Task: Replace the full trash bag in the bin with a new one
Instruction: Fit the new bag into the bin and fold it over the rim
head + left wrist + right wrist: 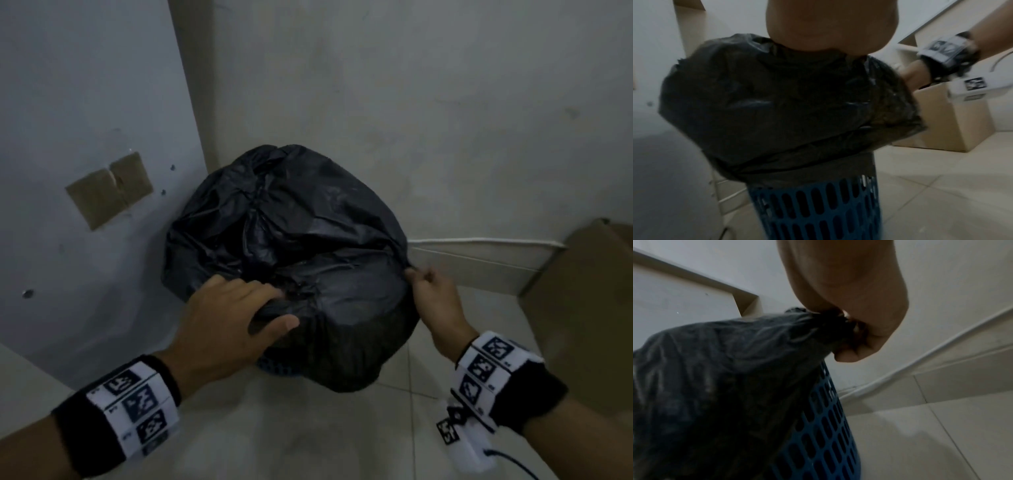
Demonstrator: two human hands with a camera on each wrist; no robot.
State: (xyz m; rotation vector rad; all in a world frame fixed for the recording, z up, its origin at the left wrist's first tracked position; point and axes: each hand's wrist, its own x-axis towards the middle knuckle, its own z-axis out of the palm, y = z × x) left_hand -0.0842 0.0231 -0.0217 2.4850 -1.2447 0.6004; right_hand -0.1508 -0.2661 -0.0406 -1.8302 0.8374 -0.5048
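Observation:
A full black trash bag [291, 246] bulges out of a blue perforated bin [813, 209] that stands in a room corner. The bag's rim is folded down over the bin's top [715, 378]. My left hand [236, 318] lies on the near top of the bag, with thumb and fingers closed on a fold of plastic. My right hand [431, 291] pinches the bag's edge at the right side, and in the right wrist view the plastic is drawn into a taut point at the fingers [857, 337]. Most of the bin [277, 368] is hidden under the bag in the head view.
A cardboard box [582, 308] stands on the tiled floor [308, 428] to the right of the bin. A grey panel [85, 137] with taped cardboard patches is on the left, and a plain wall with a baseboard lies behind.

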